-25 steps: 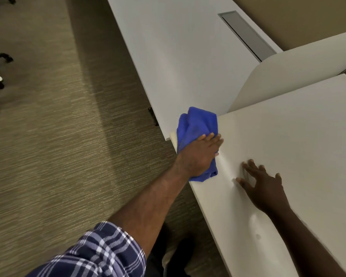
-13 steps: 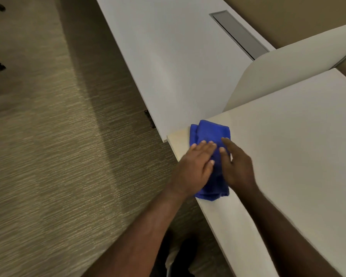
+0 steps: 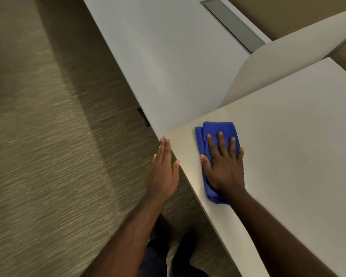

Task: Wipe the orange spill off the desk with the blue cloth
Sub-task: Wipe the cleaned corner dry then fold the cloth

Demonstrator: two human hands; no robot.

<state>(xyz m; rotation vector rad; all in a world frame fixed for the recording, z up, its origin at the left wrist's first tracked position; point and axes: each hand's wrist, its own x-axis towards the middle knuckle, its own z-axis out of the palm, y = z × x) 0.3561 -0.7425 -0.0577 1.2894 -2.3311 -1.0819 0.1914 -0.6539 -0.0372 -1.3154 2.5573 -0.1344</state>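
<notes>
The folded blue cloth (image 3: 216,130) lies on the white desk (image 3: 288,146) near its far left corner. My right hand (image 3: 223,164) presses flat on the cloth with fingers spread. My left hand (image 3: 164,168) is off the cloth, fingers straight and together, hanging beside the desk's left edge with the thumb at the rim. I see no orange spill on the desk; a faint yellowish sheen shows along the edge left of the cloth.
A second white desk (image 3: 168,56) with a grey cable slot (image 3: 234,25) runs beyond, split off by a curved beige divider panel (image 3: 288,62). Carpet (image 3: 48,156) lies to the left. My dark shoes (image 3: 180,254) are below the desk edge.
My left hand has let go of the cloth and moved off the desk's left edge. My right hand has taken over, pressing the cloth flat and sliding it further onto the desk.
</notes>
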